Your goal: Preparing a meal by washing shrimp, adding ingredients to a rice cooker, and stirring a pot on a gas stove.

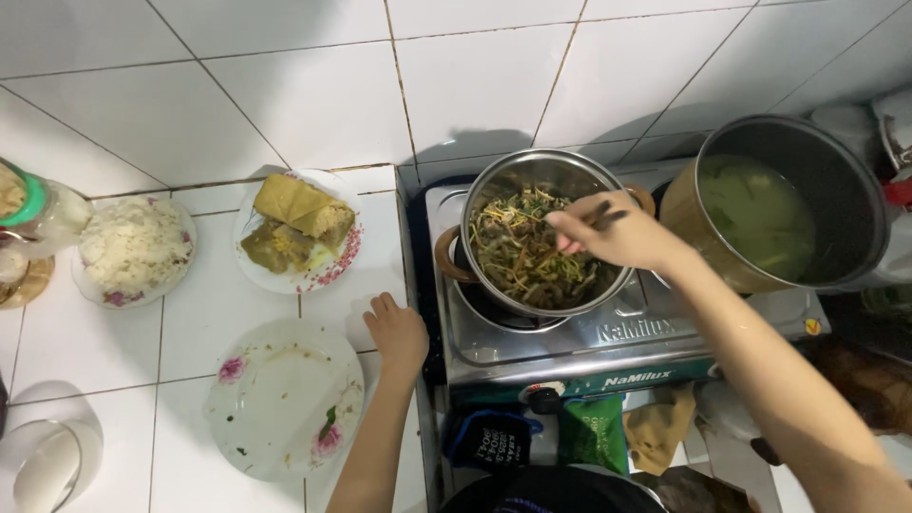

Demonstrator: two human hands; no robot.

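Observation:
My right hand [613, 231] holds dark chopsticks [602, 213] over a steel pot [494, 180] of shredded green and brown vegetables, which sits on a gas stove [608, 337]. My left hand [397, 331] rests fingers curled on the white tiled counter [190, 313], just right of a nearly empty flowered plate [285, 394] and left of the stove's edge. It holds nothing.
A large dark pot [817, 171] of pale green broth stands on the stove's right. On the counter are a plate with leaf-wrapped cake [296, 228], a plate of white rice [133, 249], a jar [38, 204] at far left and a white bowl [47, 456]. Bags [594, 432] lie below the stove.

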